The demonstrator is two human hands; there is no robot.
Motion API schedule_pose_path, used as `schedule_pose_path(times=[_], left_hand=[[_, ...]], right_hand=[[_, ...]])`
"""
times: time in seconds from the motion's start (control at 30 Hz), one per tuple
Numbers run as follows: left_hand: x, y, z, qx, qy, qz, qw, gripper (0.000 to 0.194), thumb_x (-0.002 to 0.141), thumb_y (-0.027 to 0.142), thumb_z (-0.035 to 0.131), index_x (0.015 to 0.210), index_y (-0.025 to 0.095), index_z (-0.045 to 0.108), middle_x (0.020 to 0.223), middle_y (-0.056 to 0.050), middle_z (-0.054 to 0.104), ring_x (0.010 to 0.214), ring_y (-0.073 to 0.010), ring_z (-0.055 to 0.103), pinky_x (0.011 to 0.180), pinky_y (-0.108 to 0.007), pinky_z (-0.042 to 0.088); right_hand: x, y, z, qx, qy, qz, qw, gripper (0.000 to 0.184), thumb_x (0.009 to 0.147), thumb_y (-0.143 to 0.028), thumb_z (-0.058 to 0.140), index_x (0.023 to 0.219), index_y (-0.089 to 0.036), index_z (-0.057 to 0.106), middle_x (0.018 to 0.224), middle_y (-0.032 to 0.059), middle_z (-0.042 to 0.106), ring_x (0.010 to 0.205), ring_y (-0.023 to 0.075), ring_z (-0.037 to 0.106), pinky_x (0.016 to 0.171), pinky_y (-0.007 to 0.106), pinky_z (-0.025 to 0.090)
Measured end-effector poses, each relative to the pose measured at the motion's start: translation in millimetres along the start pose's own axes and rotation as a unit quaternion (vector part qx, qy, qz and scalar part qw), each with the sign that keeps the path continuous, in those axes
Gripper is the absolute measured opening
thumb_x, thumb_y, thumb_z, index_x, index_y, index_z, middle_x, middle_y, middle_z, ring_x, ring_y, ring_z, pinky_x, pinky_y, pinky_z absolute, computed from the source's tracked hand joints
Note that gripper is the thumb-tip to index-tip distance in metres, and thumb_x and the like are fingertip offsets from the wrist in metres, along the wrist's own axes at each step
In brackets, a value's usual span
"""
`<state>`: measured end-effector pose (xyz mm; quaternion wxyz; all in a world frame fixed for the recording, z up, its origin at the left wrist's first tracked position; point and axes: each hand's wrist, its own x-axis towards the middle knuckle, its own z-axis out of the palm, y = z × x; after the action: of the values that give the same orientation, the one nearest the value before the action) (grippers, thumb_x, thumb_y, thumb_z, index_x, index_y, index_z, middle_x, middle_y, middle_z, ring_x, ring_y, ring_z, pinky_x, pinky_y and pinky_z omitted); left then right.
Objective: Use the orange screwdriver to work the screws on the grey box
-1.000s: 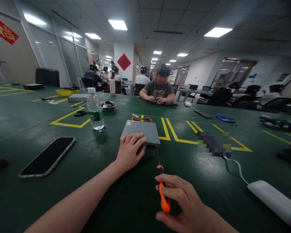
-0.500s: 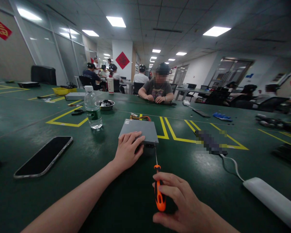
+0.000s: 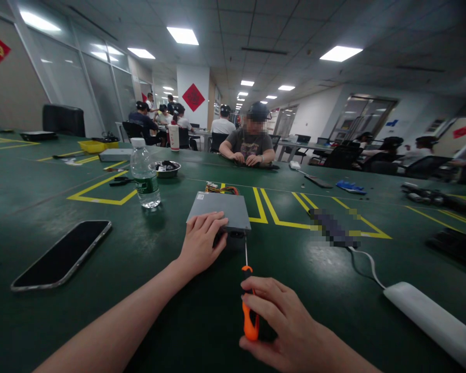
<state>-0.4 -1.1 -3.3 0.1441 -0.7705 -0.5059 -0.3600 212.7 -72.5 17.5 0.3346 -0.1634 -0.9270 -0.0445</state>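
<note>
A grey metal computer power supply (image 3: 222, 211) lies flat on the green table, a bundle of coloured cables (image 3: 225, 190) behind it. Across its near left corner is my left hand (image 3: 204, 238), fingers over the top and thumb down at the front side, holding it. My right hand (image 3: 279, 313) grips an orange and black screwdriver (image 3: 250, 321) by the handle between thumb and fingers. The screwdriver's shaft points away from me, and its tip meets the near face of the power supply close to the right corner. The exact spot under the tip is too small to make out.
Left stand a water bottle (image 3: 144, 178), a metal bowl (image 3: 166, 168) with dark bits and a phone (image 3: 62, 255). On the right lie a white power strip (image 3: 427, 313) with its cord and a blurred dark device (image 3: 332, 228). Across the table sits a person (image 3: 250, 142).
The view has shifted slightly, so everything sits a little further left. The screwdriver handle looks turned a little in my right hand's fingers. My left hand stays on the power supply.
</note>
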Motion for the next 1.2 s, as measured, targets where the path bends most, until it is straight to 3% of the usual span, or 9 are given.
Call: schedule_pose_path(times=[0.1, 0.2, 0.37, 0.57, 0.73, 0.87, 1.0, 1.2], left_hand=[[0.0, 0.7, -0.8, 0.001, -0.003, -0.003, 1.0, 0.028, 0.084, 0.027, 0.049, 0.112, 0.025, 0.051, 0.124, -0.002, 0.056, 0.113, -0.0225, 0.047, 0.092, -0.041, 0.03], [-0.4, 0.9, -0.9, 0.002, -0.005, -0.007, 1.0, 0.03, 0.084, 0.028, 0.049, 0.113, 0.025, 0.049, 0.125, -0.002, 0.056, 0.113, -0.0225, 0.047, 0.092, -0.04, 0.03], [-1.1, -0.2, 0.8, 0.002, 0.001, -0.005, 1.0, 0.029, 0.083, 0.027, 0.049, 0.113, 0.024, 0.049, 0.124, -0.003, 0.056, 0.113, -0.0226, 0.047, 0.093, -0.041, 0.029], [-1.0, -0.7, 1.2, 0.008, 0.003, -0.001, 1.0, 0.029, 0.083, 0.027, 0.05, 0.112, 0.024, 0.051, 0.124, -0.003, 0.057, 0.113, -0.0227, 0.048, 0.092, -0.041, 0.03], [-0.7, -1.0, 1.6, 0.01, 0.004, 0.0, 1.0, 0.028, 0.083, 0.027, 0.05, 0.111, 0.024, 0.051, 0.123, -0.003, 0.057, 0.112, -0.023, 0.048, 0.092, -0.041, 0.03], [-1.0, -1.2, 1.5, 0.013, 0.003, 0.002, 1.0, 0.029, 0.083, 0.027, 0.05, 0.112, 0.024, 0.051, 0.123, -0.004, 0.057, 0.112, -0.0233, 0.048, 0.092, -0.042, 0.03], [-1.0, -1.2, 1.9, 0.015, 0.0, 0.001, 1.0, 0.029, 0.083, 0.027, 0.05, 0.112, 0.024, 0.05, 0.124, -0.003, 0.057, 0.113, -0.0232, 0.047, 0.092, -0.042, 0.03], [-0.8, -1.4, 1.8, 0.018, 0.001, 0.003, 1.0, 0.029, 0.083, 0.028, 0.049, 0.112, 0.023, 0.05, 0.124, -0.003, 0.057, 0.112, -0.0232, 0.048, 0.091, -0.041, 0.03]], right_hand=[[3.4, 0.6, -0.2, -0.031, -0.008, -0.034, 0.999, 0.03, 0.094, -0.037, 0.038, 0.106, -0.014, 0.053, 0.096, 0.0137, 0.063, 0.083, 0.0191, 0.062, 0.068, 0.032, 0.051], [3.1, 1.4, 1.4, -0.028, 0.023, -0.049, 0.998, 0.026, 0.093, -0.035, 0.041, 0.099, -0.013, 0.052, 0.092, 0.0134, 0.065, 0.079, 0.0174, 0.063, 0.068, 0.03, 0.051], [0.8, 1.7, 0.1, -0.016, 0.039, -0.009, 0.999, 0.032, 0.092, -0.044, 0.042, 0.1, -0.014, 0.048, 0.095, 0.013, 0.065, 0.086, 0.0176, 0.064, 0.073, 0.029, 0.051], [6.1, 0.5, -1.2, -0.032, 0.006, -0.029, 0.999, 0.032, 0.094, -0.042, 0.039, 0.101, -0.015, 0.054, 0.094, 0.0122, 0.065, 0.082, 0.0178, 0.064, 0.069, 0.031, 0.052], [1.3, 2.0, 1.8, -0.015, 0.065, -0.011, 0.998, 0.029, 0.091, -0.044, 0.047, 0.095, -0.015, 0.048, 0.092, 0.0108, 0.066, 0.079, 0.0158, 0.065, 0.073, 0.028, 0.051], [-0.2, 2.2, 0.2, 0.004, 0.047, 0.011, 0.999, 0.039, 0.089, -0.051, 0.046, 0.102, -0.014, 0.047, 0.095, 0.0114, 0.065, 0.086, 0.0179, 0.064, 0.075, 0.029, 0.052], [1.8, 2.3, -3.1, -0.017, 0.018, -0.02, 0.999, 0.033, 0.094, -0.039, 0.037, 0.107, -0.013, 0.05, 0.098, 0.0138, 0.063, 0.086, 0.019, 0.063, 0.071, 0.03, 0.051], [0.3, 2.4, -5.0, -0.038, 0.036, -0.038, 0.998, 0.031, 0.094, -0.038, 0.039, 0.103, -0.012, 0.055, 0.097, 0.0146, 0.063, 0.085, 0.0177, 0.062, 0.072, 0.03, 0.05]])
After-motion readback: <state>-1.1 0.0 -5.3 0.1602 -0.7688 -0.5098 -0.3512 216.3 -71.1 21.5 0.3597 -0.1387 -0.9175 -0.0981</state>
